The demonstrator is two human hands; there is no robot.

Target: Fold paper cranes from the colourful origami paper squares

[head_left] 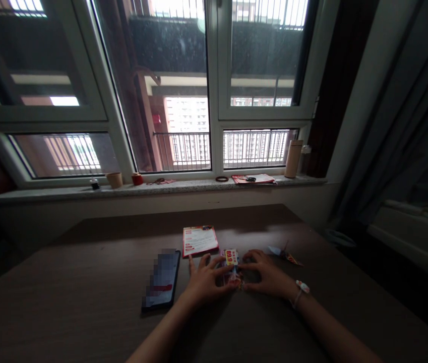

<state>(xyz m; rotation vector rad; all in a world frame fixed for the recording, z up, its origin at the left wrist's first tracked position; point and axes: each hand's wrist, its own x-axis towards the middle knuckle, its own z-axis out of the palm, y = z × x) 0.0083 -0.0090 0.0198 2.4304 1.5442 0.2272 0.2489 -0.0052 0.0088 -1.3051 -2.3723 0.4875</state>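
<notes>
On the brown table lies a small colourful printed paper piece (231, 257) with "89.9" on a yellow patch; more printed paper shows just below it. My left hand (208, 277) rests at its left side, fingers spread, fingertips at the paper's edge. From the right, my right hand (264, 275) reaches towards the same pieces with fingers apart and curved; whether its tips touch the paper I cannot tell. A bracelet (301, 287) circles my right wrist. Part of the lower paper is hidden by my left thumb and fingers.
A red-edged printed sheet (200, 240) lies beyond my left hand, a phone (161, 280) to its left. Paper scraps (287, 256) sit past my right hand. The windowsill (194, 187) holds a paper cup (114, 180), red spool (137, 179), scissors (250, 179) and a tall bottle (293, 159).
</notes>
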